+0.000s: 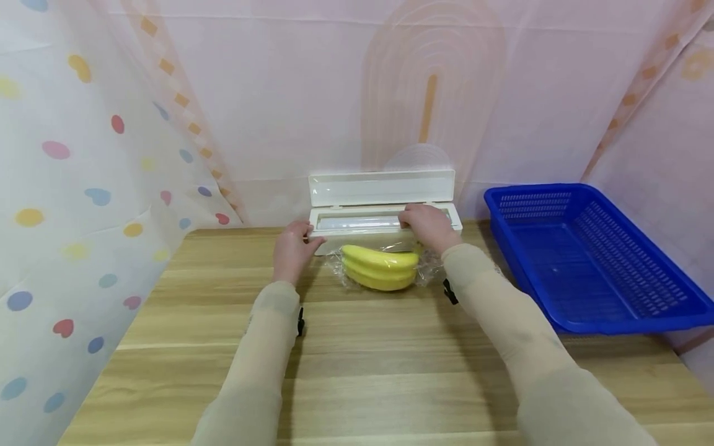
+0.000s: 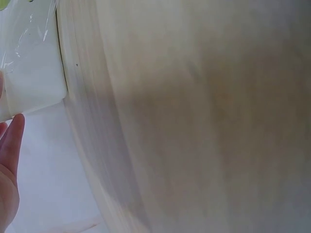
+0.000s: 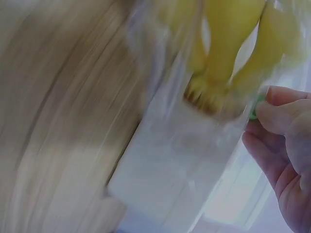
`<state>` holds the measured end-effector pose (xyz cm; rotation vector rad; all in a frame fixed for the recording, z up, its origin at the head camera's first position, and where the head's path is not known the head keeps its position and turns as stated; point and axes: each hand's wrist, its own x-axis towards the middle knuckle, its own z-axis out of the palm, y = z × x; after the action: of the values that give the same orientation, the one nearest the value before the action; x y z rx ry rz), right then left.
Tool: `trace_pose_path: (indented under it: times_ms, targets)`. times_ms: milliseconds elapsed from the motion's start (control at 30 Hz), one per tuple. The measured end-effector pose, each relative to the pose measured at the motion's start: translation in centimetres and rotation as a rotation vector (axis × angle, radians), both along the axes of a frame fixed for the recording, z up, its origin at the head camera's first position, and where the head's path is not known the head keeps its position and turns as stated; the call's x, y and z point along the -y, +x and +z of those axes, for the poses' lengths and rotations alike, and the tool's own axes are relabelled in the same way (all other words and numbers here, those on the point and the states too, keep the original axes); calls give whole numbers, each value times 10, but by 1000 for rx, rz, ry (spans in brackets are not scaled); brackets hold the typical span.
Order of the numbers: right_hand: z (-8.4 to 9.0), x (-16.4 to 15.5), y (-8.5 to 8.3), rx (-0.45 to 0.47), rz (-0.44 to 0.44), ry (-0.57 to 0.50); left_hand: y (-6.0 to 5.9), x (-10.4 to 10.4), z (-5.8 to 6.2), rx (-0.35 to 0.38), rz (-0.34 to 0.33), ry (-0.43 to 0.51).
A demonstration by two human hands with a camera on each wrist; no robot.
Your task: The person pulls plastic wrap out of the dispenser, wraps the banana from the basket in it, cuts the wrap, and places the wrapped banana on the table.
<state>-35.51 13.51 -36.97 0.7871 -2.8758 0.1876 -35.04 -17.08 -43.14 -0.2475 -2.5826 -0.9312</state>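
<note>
A white cling film dispenser [image 1: 362, 240] stands at the back of the table with its lid [image 1: 382, 188] raised. At its left front corner, my left hand [image 1: 292, 251] grips the end between thumb and fingers; the left wrist view shows a finger [image 2: 13, 141] along that edge. Over the right part of the opening, my right hand [image 1: 429, 226] pinches a small green piece [image 3: 258, 104], mostly hidden by the fingers. A bunch of yellow bananas [image 1: 379, 267], wrapped in clear cling film [image 1: 337, 267], lies right in front of the dispenser, stem end toward the right.
To the right, a blue plastic basket [image 1: 580, 260] with slotted sides stands on the table. A patterned cloth [image 1: 268, 93] hangs behind and at both sides. The wooden tabletop [image 1: 357, 371] stretches toward me between my forearms.
</note>
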Motion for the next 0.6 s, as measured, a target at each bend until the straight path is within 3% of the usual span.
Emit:
trace_pose_path:
  times_ms: [367,600]
  targets:
    - [-6,-24,0,-82,28,4,1,4,0,-11,-5,-10]
    - [-5,-35,3,-84,25,-16,1,1,2,-6,6,-4]
